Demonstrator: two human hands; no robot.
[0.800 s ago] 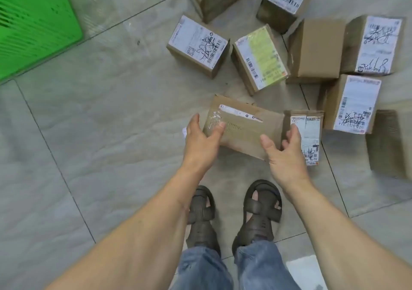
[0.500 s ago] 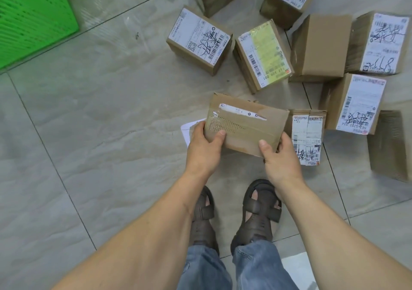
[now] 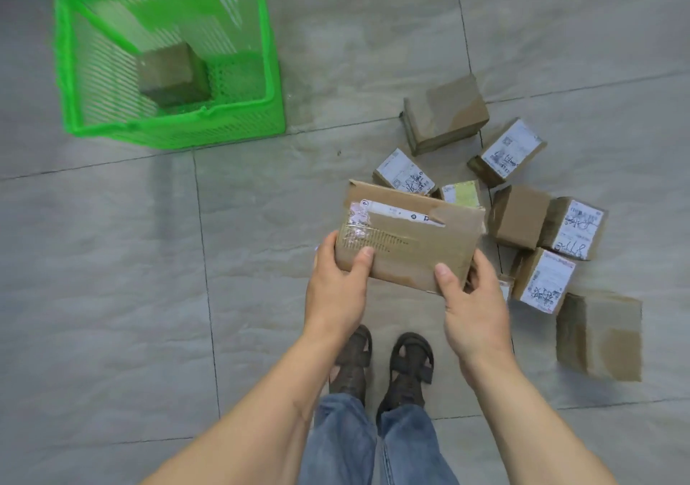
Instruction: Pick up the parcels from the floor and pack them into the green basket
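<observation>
I hold a flat brown cardboard parcel point(image 3: 414, 234) with a white tape strip, lifted off the floor in front of me. My left hand point(image 3: 338, 290) grips its left end, thumb on top. My right hand point(image 3: 472, 316) grips its right near corner. The green basket point(image 3: 269, 74) stands on the floor at the upper left, well away from the parcel. One brown parcel point(image 3: 173, 74) lies inside the basket. Several more parcels lie on the floor to the right, among them a plain box point(image 3: 444, 113) and a labelled box point(image 3: 543, 279).
Grey floor tiles point(image 3: 112, 279) spread between me and the basket. My sandalled feet point(image 3: 384, 361) stand just below the held parcel. A larger plain brown box point(image 3: 601, 335) lies at the far right, beside my right arm.
Both hands have closed on the flat parcel and raised it off the floor. The view has pulled back and up, bringing the whole green basket into sight.
</observation>
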